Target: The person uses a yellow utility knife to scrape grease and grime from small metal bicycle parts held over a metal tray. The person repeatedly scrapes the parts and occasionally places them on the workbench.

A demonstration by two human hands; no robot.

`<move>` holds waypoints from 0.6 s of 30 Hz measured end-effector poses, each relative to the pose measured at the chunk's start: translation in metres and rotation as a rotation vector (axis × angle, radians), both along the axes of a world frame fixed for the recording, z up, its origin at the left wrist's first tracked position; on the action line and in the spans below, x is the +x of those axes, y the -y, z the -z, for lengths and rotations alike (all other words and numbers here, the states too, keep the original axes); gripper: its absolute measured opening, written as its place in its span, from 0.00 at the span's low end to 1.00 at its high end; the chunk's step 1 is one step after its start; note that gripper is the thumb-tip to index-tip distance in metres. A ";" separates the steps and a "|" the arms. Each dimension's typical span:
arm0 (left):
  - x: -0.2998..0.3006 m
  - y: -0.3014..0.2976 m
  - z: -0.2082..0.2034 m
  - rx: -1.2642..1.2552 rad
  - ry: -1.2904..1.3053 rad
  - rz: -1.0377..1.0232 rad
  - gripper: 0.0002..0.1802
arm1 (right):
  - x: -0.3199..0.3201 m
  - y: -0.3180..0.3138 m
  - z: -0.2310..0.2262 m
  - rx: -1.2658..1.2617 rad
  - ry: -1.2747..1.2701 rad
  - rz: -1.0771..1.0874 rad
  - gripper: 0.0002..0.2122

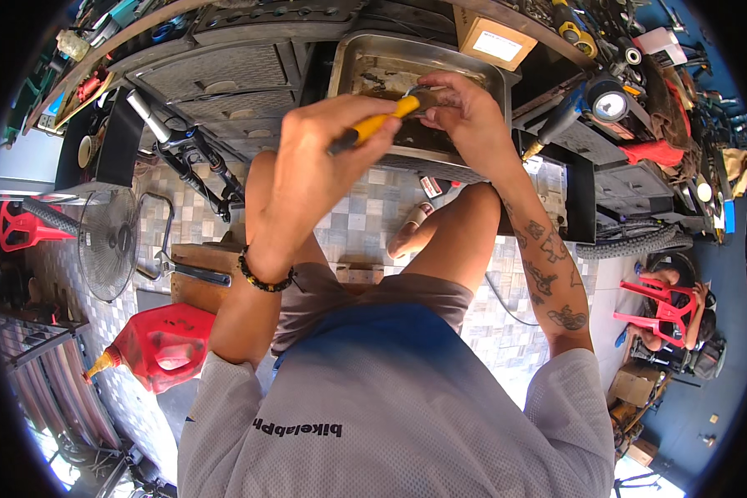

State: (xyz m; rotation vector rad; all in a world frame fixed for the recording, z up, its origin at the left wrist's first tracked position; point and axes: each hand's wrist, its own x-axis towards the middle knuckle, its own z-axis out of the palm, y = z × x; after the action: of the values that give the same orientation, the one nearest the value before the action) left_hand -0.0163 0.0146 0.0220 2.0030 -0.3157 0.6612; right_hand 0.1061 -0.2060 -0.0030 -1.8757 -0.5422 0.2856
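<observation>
My left hand (324, 145) is closed round the handle of a yellow-and-black tool (375, 126), held at a slant with its black end toward me. The tool's working end meets the fingers of my right hand (477, 120), so its kind is hidden. Between my right thumb and fingers sits a small part with a curved, metallic edge (421, 90), mostly covered by the fingers. Both hands are above a shallow metal tray (340, 79) that has dark grime and wet-looking residue on its bottom.
Black drawers (216, 70) stand behind the tray. On the left are a bicycle fork (195, 162), a fan (108, 245), an adjustable wrench (195, 272) and a red jug (166, 349). At right, another person sits near a red plastic chair (668, 311).
</observation>
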 end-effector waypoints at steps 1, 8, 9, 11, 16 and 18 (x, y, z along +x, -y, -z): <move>0.001 0.000 0.000 -0.008 0.017 -0.029 0.11 | 0.000 0.000 0.000 -0.004 -0.018 0.006 0.23; 0.009 -0.010 0.005 0.027 0.054 -0.121 0.10 | -0.003 -0.001 0.006 0.160 -0.145 0.034 0.23; 0.010 -0.010 0.006 -0.012 0.027 -0.105 0.10 | -0.003 -0.001 0.007 0.144 -0.170 0.061 0.22; 0.010 -0.011 0.008 -0.092 -0.007 -0.098 0.10 | -0.001 -0.001 0.006 0.164 -0.110 0.100 0.19; 0.012 -0.012 0.009 -0.594 -0.381 -0.152 0.09 | 0.010 0.003 0.001 0.300 -0.186 0.140 0.19; 0.013 -0.008 0.010 -0.734 -0.333 -0.063 0.09 | 0.011 0.000 0.005 0.336 -0.288 0.153 0.18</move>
State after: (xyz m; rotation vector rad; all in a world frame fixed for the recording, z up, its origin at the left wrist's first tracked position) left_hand -0.0029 0.0224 0.0119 1.3791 0.1782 0.3873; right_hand 0.1166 -0.2055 -0.0081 -1.5075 -0.2315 0.3343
